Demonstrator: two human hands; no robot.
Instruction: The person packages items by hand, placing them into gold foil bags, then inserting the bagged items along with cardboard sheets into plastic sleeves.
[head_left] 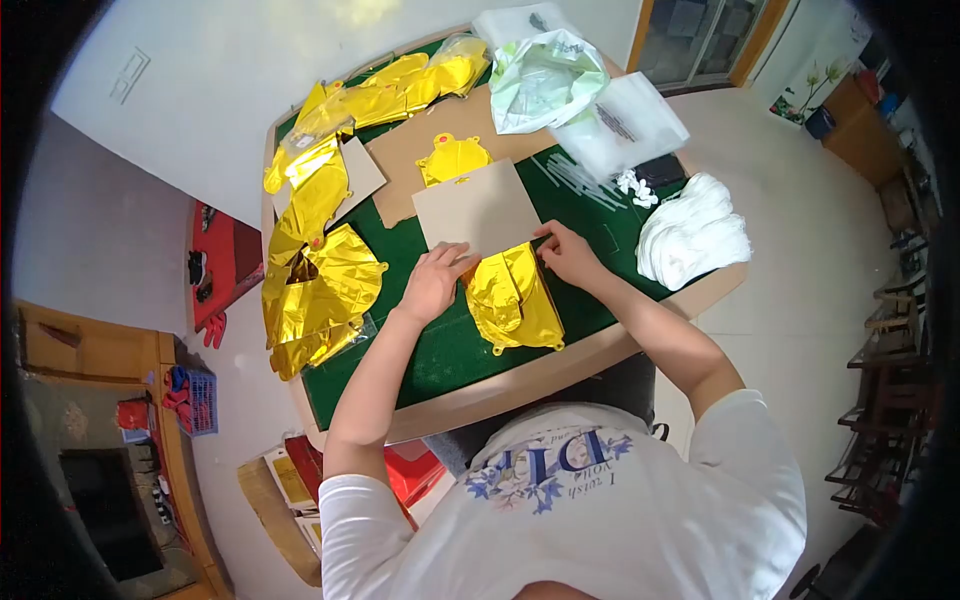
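Observation:
A flat grey-beige cardboard sheet (480,208) lies in the middle of the green-topped table. Against its lower edge is a folded gold foil piece, like a flat uninflated balloon (515,300), with small tabs at its near corners. My left hand (433,283) rests with fingers stretched over the sheet's lower left edge, next to the foil. At the sheet's lower right corner is my right hand (572,258), its index finger and thumb apart beside the foil's upper right edge. Another gold foil piece (455,160) shows beyond the sheet, partly covered by it.
More gold foil pieces (325,290) pile along the table's left and far sides. Brown cardboard (395,165) lies beneath. A pale plastic bag (548,80), clear packaging (625,125), white strips (580,180) and a white bundle (693,233) occupy the far and right sides.

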